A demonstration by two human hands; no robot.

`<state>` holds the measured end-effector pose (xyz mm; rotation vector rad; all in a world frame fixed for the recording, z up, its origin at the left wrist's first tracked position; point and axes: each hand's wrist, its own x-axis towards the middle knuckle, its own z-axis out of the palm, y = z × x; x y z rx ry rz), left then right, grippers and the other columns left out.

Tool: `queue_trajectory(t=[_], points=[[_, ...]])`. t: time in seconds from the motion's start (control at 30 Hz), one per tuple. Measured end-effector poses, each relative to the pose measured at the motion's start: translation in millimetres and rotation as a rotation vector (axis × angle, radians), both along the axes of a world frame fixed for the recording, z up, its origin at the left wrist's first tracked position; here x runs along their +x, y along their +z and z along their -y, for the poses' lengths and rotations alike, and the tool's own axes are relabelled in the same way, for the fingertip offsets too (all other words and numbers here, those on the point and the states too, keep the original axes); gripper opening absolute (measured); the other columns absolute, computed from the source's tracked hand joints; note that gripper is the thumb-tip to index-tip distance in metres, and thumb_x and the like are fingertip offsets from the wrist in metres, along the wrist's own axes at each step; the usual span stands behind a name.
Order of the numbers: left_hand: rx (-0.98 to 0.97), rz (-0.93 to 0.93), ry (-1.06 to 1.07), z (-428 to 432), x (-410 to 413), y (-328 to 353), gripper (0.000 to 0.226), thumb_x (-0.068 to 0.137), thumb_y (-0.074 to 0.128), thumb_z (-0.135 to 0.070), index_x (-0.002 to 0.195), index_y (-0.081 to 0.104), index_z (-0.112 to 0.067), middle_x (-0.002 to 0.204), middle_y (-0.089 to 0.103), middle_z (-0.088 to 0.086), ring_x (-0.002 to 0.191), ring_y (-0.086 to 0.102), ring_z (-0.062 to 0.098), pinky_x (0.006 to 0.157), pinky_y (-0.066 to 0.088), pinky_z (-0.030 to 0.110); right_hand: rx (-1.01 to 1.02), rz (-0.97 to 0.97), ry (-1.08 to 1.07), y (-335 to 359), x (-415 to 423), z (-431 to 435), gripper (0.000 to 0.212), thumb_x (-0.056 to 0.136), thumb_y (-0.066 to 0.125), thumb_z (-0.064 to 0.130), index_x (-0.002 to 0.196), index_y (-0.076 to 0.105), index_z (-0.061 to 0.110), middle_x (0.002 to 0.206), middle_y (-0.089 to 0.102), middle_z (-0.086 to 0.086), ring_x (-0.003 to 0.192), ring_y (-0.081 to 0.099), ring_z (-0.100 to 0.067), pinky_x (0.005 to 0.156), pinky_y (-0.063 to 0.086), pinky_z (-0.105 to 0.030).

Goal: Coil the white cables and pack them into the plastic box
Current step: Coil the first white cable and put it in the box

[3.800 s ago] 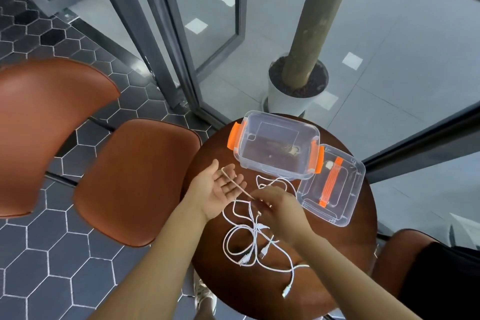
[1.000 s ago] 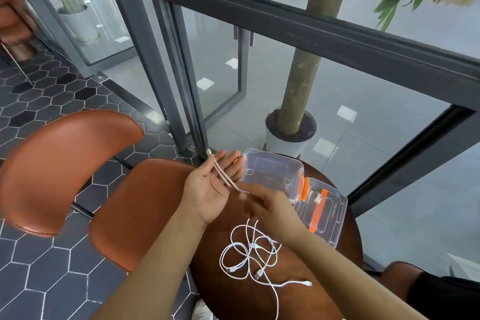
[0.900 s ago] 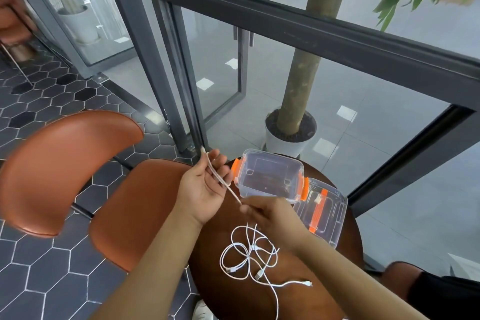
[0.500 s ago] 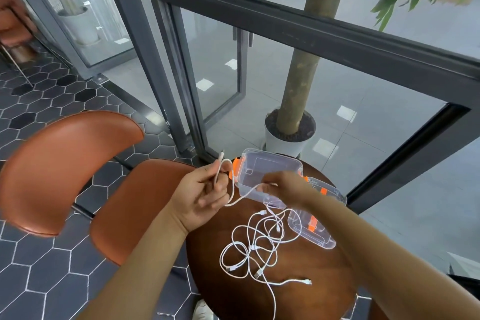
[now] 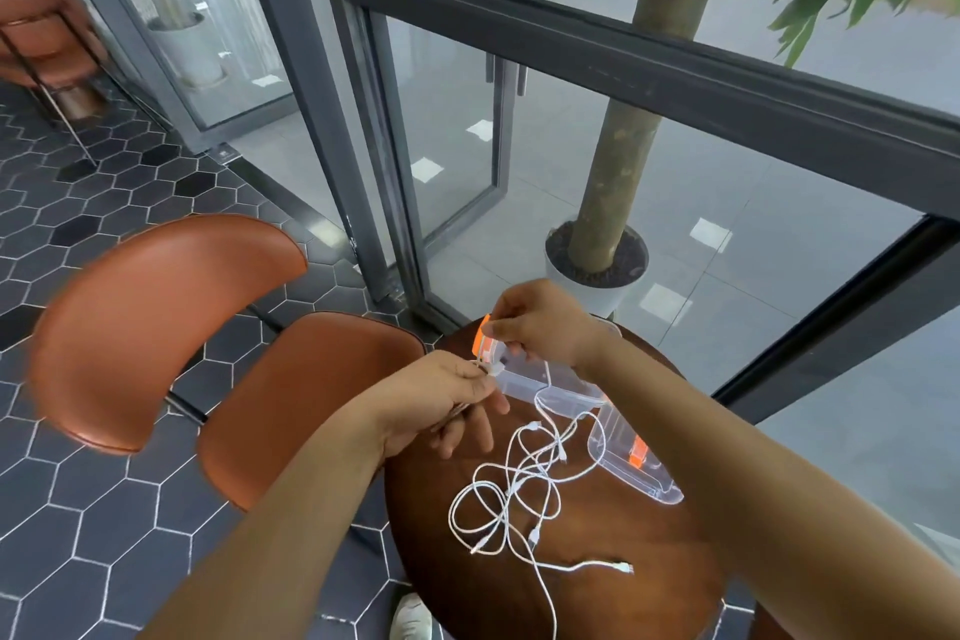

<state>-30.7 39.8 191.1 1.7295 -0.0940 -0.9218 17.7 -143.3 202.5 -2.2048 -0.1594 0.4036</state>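
White cables [image 5: 511, 489] lie tangled; one end is pinched by the left hand [image 5: 447, 392], the strand by the right hand [image 5: 540, 327], likely to start a coil.

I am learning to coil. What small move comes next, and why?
Probably the right hand should carry its pinched strand to the left hand, adding a loop: that hand grips the cable end, and most white cables lie loose on the table.
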Motion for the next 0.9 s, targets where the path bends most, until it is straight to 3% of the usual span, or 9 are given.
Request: queue_trajectory(t=[0.13,0.23,0.33,0.47,0.57,0.67,0.77,0.83,0.9], points=[[0.030,0.068,-0.040,0.7,-3.8,3.7,0.035,0.107,0.044,-0.023,0.098,0.069,0.000,0.070,0.074,0.015,0.037,0.048,0.016,0.041,0.034,0.024,-0.108,0.101,-0.030,-10.9,-0.4,1.7,0.017,0.089,0.071,0.028,0.079,0.074,0.015,0.070,0.071,-0.003,0.061,0.065,-0.016,0.068,0.060,-0.040],[0.097,0.078,-0.046,-0.9,-4.3,-2.4,0.035,0.108,0.042,-0.025,0.098,0.067,-0.002,0.077,0.076,0.018,0.040,0.054,0.018,0.043,0.035,0.024,0.044,0.141,0.067,-1.4,-12.4,-1.7,0.015,0.090,0.072,0.023,0.087,0.077,0.009,0.079,0.074,-0.008,0.063,0.065,-0.015,0.064,0.056,-0.030],[0.031,0.084,0.135,1.9,-5.5,-7.4,0.035,0.108,0.042,-0.027,0.098,0.065,-0.003,0.079,0.076,0.018,0.050,0.064,0.024,0.045,0.034,0.027,-0.039,0.184,0.149,7.6,-20.2,-2.6,0.015,0.092,0.067,0.026,0.094,0.076,0.015,0.078,0.075,-0.004,0.065,0.068,-0.016,0.066,0.057,-0.034],[-0.133,0.026,0.351,10.0,-9.6,-13.5,0.033,0.108,0.041,-0.026,0.101,0.063,-0.003,0.094,0.079,0.015,0.081,0.077,0.032,0.053,0.040,0.029,-0.013,0.089,0.034,6.1,-30.6,-1.3,0.016,0.093,0.064,0.015,0.109,0.064,0.013,0.079,0.075,-0.008,0.063,0.072,-0.019,0.069,0.063,-0.038],[-0.277,-0.052,0.472,15.1,-11.6,-22.0,0.032,0.108,0.040,-0.022,0.103,0.066,-0.003,0.103,0.078,0.014,0.099,0.075,0.031,0.074,0.053,0.037,-0.168,0.272,-0.050,0.3,-39.4,-2.9,0.009,0.085,0.067,0.019,0.094,0.068,0.017,0.078,0.073,0.000,0.072,0.068,-0.018,0.073,0.057,-0.043],[-0.485,-0.128,0.631,22.7,-10.4,-24.9,0.032,0.107,0.041,-0.018,0.100,0.068,-0.003,0.098,0.076,0.015,0.093,0.075,0.026,0.085,0.057,0.042,-0.252,0.363,-0.097,-5.2,-50.0,-6.4,0.008,0.087,0.061,0.028,0.082,0.066,0.024,0.077,0.070,0.002,0.073,0.064,-0.019,0.069,0.056,-0.042],[-0.705,-0.218,0.762,26.9,-5.7,-15.8,0.029,0.107,0.038,-0.017,0.099,0.063,-0.003,0.091,0.076,0.016,0.077,0.076,0.022,0.068,0.061,0.035,-0.249,0.387,-0.095,-20.1,-68.0,-13.9,0.021,0.092,0.052,0.047,0.097,0.063,0.030,0.082,0.072,0.002,0.077,0.066,-0.021,0.070,0.055,-0.040],[-0.841,-0.269,0.800,24.3,-1.4,-7.0,0.029,0.108,0.036,-0.019,0.100,0.059,-0.003,0.099,0.076,0.020,0.086,0.077,0.029,0.074,0.060,0.042,-0.125,0.427,-0.071,-27.9,-80.5,-15.3,0.017,0.096,0.051,0.045,0.106,0.059,0.033,0.079,0.068,0.011,0.073,0.064,-0.014,0.069,0.053,-0.036],[-0.915,-0.285,0.843,18.9,2.4,0.8,0.031,0.107,0.037,-0.022,0.095,0.060,-0.005,0.082,0.075,0.015,0.078,0.076,0.029,0.084,0.054,0.045,0.066,0.370,-0.011,-32.5,-85.9,-6.7,0.011,0.101,0.054,0.036,0.109,0.062,0.033,0.073,0.059,0.025,0.069,0.057,-0.001,0.067,0.045,-0.022]])
